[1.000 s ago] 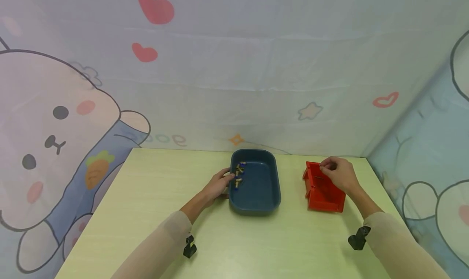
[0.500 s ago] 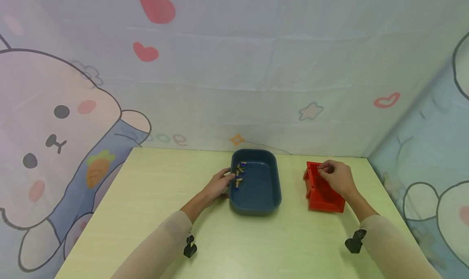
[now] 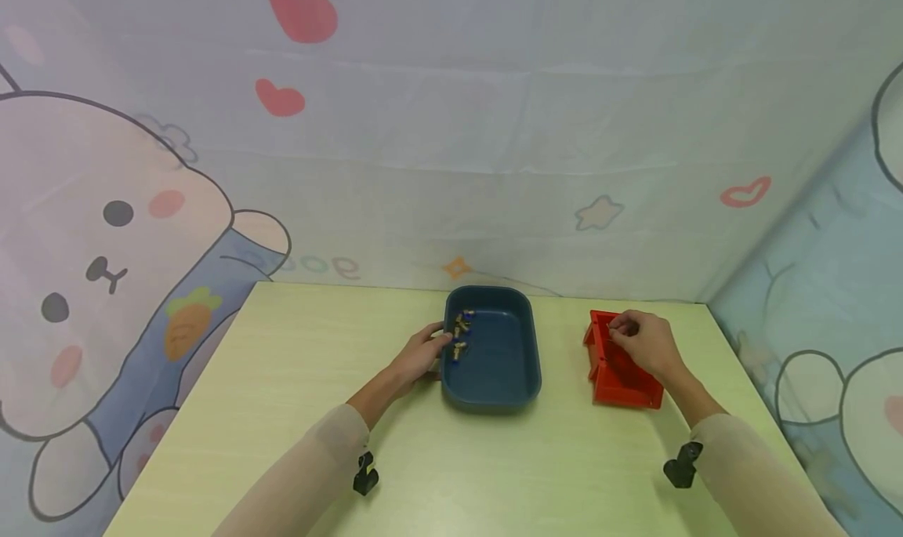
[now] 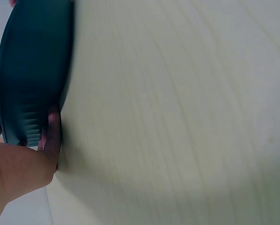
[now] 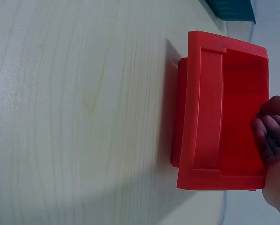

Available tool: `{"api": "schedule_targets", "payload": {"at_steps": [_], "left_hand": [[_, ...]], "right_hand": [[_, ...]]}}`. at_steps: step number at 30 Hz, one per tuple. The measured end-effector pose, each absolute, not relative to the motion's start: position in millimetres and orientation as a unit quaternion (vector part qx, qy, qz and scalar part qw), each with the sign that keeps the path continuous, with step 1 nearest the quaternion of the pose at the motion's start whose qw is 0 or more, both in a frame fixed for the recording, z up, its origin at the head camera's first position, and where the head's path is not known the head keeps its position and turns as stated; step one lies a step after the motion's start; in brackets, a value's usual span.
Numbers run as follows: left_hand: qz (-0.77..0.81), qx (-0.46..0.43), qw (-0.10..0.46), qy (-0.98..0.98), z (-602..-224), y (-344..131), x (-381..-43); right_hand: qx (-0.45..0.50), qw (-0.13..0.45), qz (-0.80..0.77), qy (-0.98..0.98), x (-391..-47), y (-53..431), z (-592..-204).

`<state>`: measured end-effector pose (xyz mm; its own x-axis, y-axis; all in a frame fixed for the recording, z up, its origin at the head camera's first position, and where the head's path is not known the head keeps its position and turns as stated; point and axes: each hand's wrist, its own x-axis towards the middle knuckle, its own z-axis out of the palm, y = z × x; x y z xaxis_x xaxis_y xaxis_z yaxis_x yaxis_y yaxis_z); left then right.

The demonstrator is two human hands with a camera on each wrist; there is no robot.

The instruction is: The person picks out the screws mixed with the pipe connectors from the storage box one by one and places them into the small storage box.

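My left hand [image 3: 418,355] holds the left rim of a dark blue rectangular tray [image 3: 494,400], thumb at the rim and fingers against the outer wall in the left wrist view. Inside, along the tray's left side, lie several small brass-coloured pieces with blue parts [image 3: 457,350]. To the right, my right hand [image 3: 647,342] is over an open-fronted red bin [image 3: 631,396]. Its thumb and forefinger pinch a small dark piece [image 5: 259,112], mostly hidden by the fingertips; its kind is unclear. The red bin [image 5: 208,112] also shows in the right wrist view.
Both containers stand on a pale wood-grain table [image 3: 494,474], near its back edge. A cloth backdrop [image 3: 451,145] with cartoon prints hangs behind and beside it. A strip of table separates the tray from the bin.
My right hand has shifted slightly left over the red bin, its fingers drawn closer together. The left hand and the tray have stayed in place.
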<state>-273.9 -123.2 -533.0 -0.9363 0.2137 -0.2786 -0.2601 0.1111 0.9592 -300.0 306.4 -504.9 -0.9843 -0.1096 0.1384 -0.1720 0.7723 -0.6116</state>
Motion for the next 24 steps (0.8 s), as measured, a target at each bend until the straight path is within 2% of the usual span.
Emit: {"api": "schedule_targets", "payload": {"at_steps": [24], "left_hand": [[0.666, -0.017, 0.180, 0.724, -527.3, -123.8, -270.6]], "right_hand": [[0.070, 0.045, 0.326, -0.942, -301.1, 303.6, -498.5]]}}
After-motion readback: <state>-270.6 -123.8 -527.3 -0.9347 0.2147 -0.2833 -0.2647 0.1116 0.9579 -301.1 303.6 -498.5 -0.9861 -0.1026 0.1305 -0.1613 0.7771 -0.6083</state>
